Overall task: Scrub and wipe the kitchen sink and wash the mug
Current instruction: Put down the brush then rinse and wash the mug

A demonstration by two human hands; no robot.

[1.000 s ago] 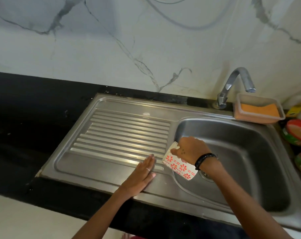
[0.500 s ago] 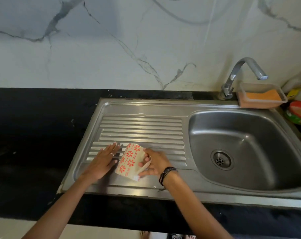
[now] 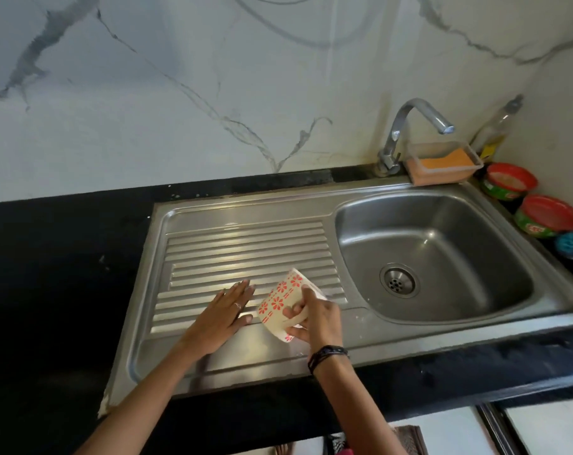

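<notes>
surface: steel drainboard [image 3: 245, 244], centre frame
mug: floral mug [image 3: 280, 302] lower centre, tilted over drainboard – probably draining
right hand [image 3: 314, 318]: fingers curled through handle
left hand [image 3: 221, 315]: flat, fingers straight – bracing

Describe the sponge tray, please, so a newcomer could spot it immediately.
Start at the steel sink and follow its back edge to the tap. The tray sits just right of it, a clear rectangular box holding an orange sponge, unlike the round red-lidded tubs nearby.
</notes>
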